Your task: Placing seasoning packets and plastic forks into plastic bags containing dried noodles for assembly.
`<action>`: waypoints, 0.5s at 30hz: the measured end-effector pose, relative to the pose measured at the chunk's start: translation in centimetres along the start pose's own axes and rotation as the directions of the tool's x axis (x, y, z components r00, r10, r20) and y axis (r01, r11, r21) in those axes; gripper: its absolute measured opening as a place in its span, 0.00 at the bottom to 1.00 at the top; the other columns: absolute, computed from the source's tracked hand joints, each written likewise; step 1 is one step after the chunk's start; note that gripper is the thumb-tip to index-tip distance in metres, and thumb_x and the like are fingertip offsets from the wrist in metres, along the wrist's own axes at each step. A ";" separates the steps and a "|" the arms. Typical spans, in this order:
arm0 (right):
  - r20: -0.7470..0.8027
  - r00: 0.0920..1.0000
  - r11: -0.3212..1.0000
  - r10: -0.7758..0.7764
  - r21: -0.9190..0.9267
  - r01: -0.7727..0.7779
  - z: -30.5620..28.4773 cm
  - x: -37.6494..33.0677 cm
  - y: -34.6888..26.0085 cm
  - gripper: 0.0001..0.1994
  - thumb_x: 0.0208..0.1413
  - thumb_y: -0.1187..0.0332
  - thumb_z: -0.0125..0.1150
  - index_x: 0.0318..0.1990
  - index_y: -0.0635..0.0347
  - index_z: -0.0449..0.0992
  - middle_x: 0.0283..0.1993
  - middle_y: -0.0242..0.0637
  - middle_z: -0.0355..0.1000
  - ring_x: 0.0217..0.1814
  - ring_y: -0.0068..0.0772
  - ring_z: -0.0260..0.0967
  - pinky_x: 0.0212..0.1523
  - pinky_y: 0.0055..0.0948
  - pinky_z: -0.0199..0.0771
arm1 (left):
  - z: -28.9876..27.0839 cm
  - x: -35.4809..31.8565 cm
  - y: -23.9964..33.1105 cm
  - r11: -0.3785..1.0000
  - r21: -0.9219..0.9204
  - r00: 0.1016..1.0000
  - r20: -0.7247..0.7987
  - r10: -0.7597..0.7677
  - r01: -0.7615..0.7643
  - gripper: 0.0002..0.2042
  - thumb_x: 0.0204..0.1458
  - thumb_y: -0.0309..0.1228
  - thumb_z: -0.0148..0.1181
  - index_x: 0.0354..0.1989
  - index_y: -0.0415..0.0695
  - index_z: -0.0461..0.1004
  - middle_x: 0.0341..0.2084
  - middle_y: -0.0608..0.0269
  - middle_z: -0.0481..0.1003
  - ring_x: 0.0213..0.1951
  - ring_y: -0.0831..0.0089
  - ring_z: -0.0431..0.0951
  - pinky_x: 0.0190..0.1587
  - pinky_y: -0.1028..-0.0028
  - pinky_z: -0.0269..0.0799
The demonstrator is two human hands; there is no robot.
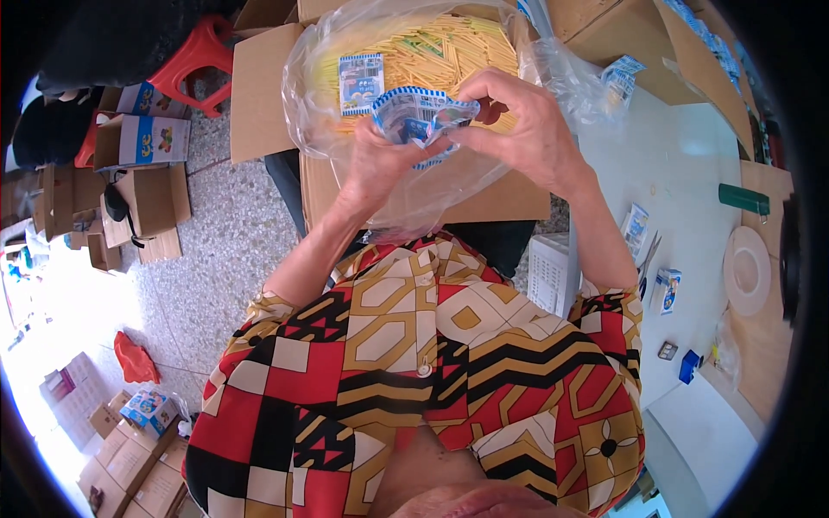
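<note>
Over a carton lined with a clear plastic bag (302,82), I hold a small blue-and-white packet (401,121). Its top gapes, showing the pale inside. My left hand (376,168) grips the packet's lower left side between thumb and fingers. At the packet's right edge, my right hand (527,129) is closed, with thumb and curled fingers against the film. Many thin yellow sticks (466,52), a few of them green, fill the bag below. Another blue-and-white packet (361,82) lies flat on the sticks, just beyond my left hand.
On the pale table (691,155) at right lie scissors (649,255), small packets (669,289), a green object (744,199) and a round whitish disc (747,263). An open carton (604,34) stands far right. At left are a red stool (199,65) and several cardboard boxes (151,203).
</note>
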State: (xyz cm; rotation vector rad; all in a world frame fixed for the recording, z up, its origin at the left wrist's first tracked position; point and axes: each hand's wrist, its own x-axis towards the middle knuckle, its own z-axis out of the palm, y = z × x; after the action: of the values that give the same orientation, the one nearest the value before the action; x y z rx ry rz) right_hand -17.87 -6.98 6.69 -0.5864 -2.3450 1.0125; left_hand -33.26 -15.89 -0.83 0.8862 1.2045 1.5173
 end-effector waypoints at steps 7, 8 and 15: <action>0.003 0.998 0.998 0.065 -0.016 -0.065 0.3 0.0 0.2 0.11 0.38 0.78 0.66 0.32 0.60 0.72 0.38 0.31 0.68 0.32 0.22 0.66 0.33 0.21 0.68 | 0.0 -0.2 0.1 1.000 0.012 1.000 0.023 -0.016 0.015 0.19 0.36 0.19 0.67 0.41 0.43 0.72 0.35 0.69 0.75 0.36 0.81 0.73 0.41 0.78 0.71; -0.071 0.997 0.999 0.039 -0.015 -0.040 0.4 -0.1 -0.1 0.11 0.38 0.78 0.66 0.31 0.59 0.72 0.38 0.31 0.68 0.32 0.22 0.66 0.33 0.21 0.68 | -0.2 -0.2 -0.2 1.000 0.020 1.000 0.009 -0.020 0.020 0.19 0.36 0.19 0.68 0.40 0.43 0.72 0.34 0.70 0.75 0.36 0.81 0.73 0.41 0.78 0.71; -0.112 0.932 0.897 -0.344 -0.334 0.291 0.3 -0.8 0.3 0.12 0.35 0.79 0.65 0.31 0.58 0.73 0.38 0.32 0.68 0.33 0.27 0.68 0.31 0.24 0.70 | 0.1 0.1 -0.4 1.000 0.013 0.999 -0.022 -0.024 0.024 0.17 0.36 0.19 0.67 0.38 0.42 0.73 0.31 0.70 0.75 0.33 0.81 0.74 0.39 0.79 0.71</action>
State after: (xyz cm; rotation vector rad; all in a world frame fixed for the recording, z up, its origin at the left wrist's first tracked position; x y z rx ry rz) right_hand -17.35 -7.45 6.07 -0.3641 -2.3615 0.4284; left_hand -33.08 -15.72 -1.23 0.8630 1.2377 1.5051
